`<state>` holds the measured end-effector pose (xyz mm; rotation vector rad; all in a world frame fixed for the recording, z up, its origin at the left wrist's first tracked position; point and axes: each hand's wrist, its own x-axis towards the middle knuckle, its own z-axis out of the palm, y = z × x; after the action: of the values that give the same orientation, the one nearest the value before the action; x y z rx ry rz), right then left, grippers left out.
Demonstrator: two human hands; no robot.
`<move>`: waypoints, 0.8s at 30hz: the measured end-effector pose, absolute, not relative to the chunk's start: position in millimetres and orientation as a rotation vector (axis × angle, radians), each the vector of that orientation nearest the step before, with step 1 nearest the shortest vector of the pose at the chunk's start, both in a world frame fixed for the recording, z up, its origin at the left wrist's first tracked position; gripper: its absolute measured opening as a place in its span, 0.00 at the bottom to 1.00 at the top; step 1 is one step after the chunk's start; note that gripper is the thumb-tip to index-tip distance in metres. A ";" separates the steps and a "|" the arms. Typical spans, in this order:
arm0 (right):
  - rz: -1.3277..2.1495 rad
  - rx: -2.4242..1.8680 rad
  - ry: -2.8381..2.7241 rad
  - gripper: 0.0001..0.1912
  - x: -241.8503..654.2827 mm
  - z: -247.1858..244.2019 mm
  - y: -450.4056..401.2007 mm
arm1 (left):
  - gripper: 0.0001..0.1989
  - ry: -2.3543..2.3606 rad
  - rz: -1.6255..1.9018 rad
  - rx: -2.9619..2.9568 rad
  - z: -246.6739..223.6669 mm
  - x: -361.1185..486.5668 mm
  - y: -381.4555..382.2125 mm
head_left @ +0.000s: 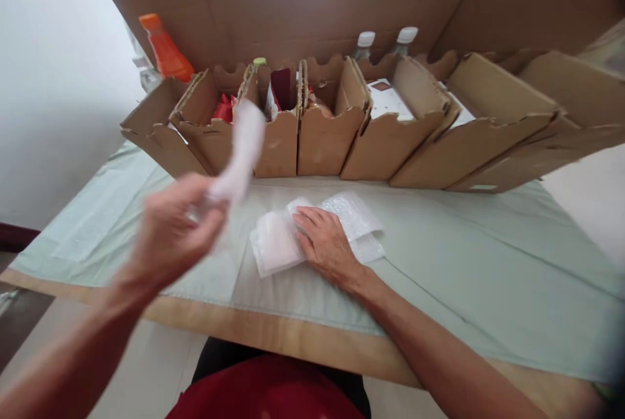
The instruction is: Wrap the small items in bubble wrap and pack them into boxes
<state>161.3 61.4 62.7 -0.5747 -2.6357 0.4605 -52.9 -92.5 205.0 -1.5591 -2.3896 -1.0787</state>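
Note:
My left hand (178, 230) is raised over the left part of the table, its fingers closed on a white flimsy strip (247, 139). Motion blurs the strip, so I cannot tell its material. My right hand (326, 242) lies flat, fingers stretched out, on a piece of bubble wrap (352, 214). At the left end of the wrap a pale, flat pinkish-white bundle (278, 240) shows through or on top of the clear layer. Part of the wrap is hidden under my right palm.
Several open cardboard bins (325, 142) stand in a row along the back, before a tall cardboard panel (312, 2). An orange-capped bottle (168, 51) and white-capped bottles (403, 41) rise behind them. A pale green cloth (463, 263) covers the table, whose wooden edge (293, 334) faces me.

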 end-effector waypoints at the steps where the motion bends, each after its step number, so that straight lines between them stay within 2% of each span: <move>1: 0.503 -0.580 -2.636 0.17 162.3 66.0 61.1 | 0.08 -2.393 -1.087 -1.656 182.8 -32.3 -92.9; 5: 0.639 -0.527 -2.620 0.20 179.0 89.1 61.2 | 0.11 -2.595 -1.172 -1.632 127.6 -3.5 -90.7; 10: 0.635 -0.753 -2.399 0.23 227.9 112.5 93.5 | 0.31 -2.877 -1.401 -1.713 136.8 -30.5 -102.9; 13: 0.651 -1.057 -2.313 0.29 251.4 108.7 123.5 | 0.38 -2.962 -1.645 -1.731 144.2 -40.1 -100.5; 17: 0.804 -1.229 -2.333 0.35 249.7 89.3 123.6 | 0.40 -2.944 -1.930 -1.835 133.1 -28.6 -85.7; 21: 0.761 -1.058 -2.453 0.34 219.1 69.2 75.3 | 0.43 -2.767 -1.977 -2.026 117.6 5.1 -70.0; 24: 0.778 -0.886 -2.414 0.32 200.1 61.5 43.6 | 0.41 -2.579 -2.170 -2.032 112.9 30.3 -60.9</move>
<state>200.1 43.6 61.5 -0.8858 -2.4136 0.7785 30.3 -60.9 112.9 -2.0320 -2.5791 -2.1697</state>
